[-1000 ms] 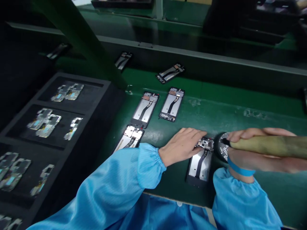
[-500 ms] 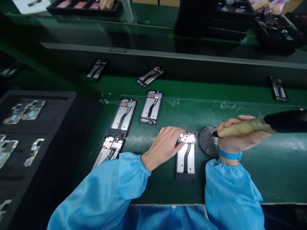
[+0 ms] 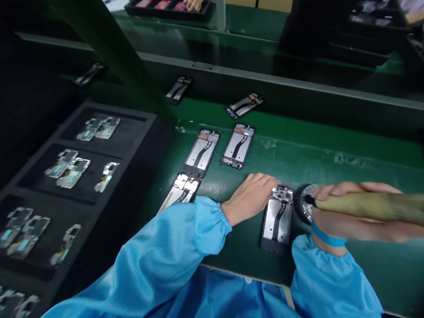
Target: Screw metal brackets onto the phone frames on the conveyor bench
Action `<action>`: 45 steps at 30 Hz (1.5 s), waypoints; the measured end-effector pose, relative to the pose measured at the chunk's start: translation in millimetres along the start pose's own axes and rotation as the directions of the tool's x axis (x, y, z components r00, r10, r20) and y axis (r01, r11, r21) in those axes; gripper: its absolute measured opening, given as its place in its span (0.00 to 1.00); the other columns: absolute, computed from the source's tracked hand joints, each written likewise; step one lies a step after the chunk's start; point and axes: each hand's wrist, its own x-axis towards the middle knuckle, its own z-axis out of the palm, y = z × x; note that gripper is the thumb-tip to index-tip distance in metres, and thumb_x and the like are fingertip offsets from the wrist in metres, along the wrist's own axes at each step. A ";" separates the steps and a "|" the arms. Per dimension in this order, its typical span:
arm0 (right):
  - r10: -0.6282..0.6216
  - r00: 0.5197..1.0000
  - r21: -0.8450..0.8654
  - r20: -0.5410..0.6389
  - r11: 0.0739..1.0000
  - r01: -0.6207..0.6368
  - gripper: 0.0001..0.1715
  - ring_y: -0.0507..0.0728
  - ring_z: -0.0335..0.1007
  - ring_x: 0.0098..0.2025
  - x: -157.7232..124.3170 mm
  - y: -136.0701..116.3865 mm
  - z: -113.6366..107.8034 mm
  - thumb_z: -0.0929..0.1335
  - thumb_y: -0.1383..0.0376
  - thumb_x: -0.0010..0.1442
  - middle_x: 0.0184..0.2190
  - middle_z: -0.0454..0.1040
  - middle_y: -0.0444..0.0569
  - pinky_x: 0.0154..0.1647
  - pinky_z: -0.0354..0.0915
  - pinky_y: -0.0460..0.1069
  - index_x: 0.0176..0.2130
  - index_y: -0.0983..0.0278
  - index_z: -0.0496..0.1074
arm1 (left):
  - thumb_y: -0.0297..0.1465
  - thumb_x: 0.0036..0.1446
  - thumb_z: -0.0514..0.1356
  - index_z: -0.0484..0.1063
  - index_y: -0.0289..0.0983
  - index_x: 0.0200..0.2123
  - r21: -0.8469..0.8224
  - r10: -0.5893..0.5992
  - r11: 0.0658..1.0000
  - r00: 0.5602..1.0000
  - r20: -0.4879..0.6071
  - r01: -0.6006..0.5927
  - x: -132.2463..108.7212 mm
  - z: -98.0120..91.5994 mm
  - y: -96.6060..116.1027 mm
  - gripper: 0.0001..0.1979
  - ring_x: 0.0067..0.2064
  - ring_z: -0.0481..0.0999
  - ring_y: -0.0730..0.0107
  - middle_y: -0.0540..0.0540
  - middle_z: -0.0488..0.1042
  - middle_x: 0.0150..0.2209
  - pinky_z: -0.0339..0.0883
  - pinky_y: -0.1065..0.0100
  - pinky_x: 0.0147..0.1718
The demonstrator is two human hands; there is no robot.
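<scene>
An opened phone frame (image 3: 277,218) lies on the green bench (image 3: 347,176) in front of me. My left hand (image 3: 251,198) rests on the bench, fingertips touching the frame's upper left edge. My right hand (image 3: 347,212) grips an electric screwdriver (image 3: 367,205) with a yellowish handle, held nearly level. Its tip points at a round perforated screw dish (image 3: 306,205) just right of the frame.
Three more phone frames (image 3: 202,151) (image 3: 238,145) (image 3: 180,190) lie left of my hands, others (image 3: 245,104) (image 3: 179,87) farther back. A black foam tray (image 3: 82,176) with metal brackets (image 3: 68,165) stands at left. Another person's hand (image 3: 194,4) is over a tray across the line.
My view swung left and back. My left hand slid from the frame's top to its left edge. The screwdriver tip stays at the screw dish.
</scene>
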 end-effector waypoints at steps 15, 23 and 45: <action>0.023 0.933 -0.023 0.359 1.000 -0.016 0.40 0.57 0.68 0.18 -40.5 31.0 -1.4 0.62 0.26 0.63 0.22 0.72 0.43 0.19 0.68 0.53 0.42 0.57 0.74 | 0.23 0.79 0.49 0.68 0.36 0.65 0.000 0.047 0.999 0.999 0.003 -0.047 1.1 -1.9 1.4 0.17 0.63 0.72 0.59 0.42 0.77 0.61 0.65 0.57 0.58; 0.010 0.974 -0.038 0.226 0.999 -0.001 0.39 0.58 0.67 0.16 -17.7 11.4 1.7 0.57 0.29 0.67 0.21 0.70 0.43 0.15 0.67 0.54 0.43 0.56 0.75 | 0.20 0.76 0.50 0.68 0.37 0.65 -0.004 0.035 0.999 0.999 -0.015 -0.035 -2.9 0.1 -0.7 0.20 0.61 0.73 0.59 0.42 0.77 0.63 0.67 0.56 0.58; 0.039 0.977 -0.149 -0.208 0.986 -0.071 0.42 0.57 0.62 0.16 32.8 -6.1 -33.3 0.50 0.32 0.69 0.19 0.62 0.44 0.14 0.64 0.54 0.37 0.58 0.72 | 0.40 0.75 0.65 0.75 0.37 0.57 0.238 0.264 0.920 0.942 0.210 -0.311 -45.1 -4.3 29.5 0.16 0.61 0.76 0.57 0.41 0.77 0.59 0.66 0.56 0.69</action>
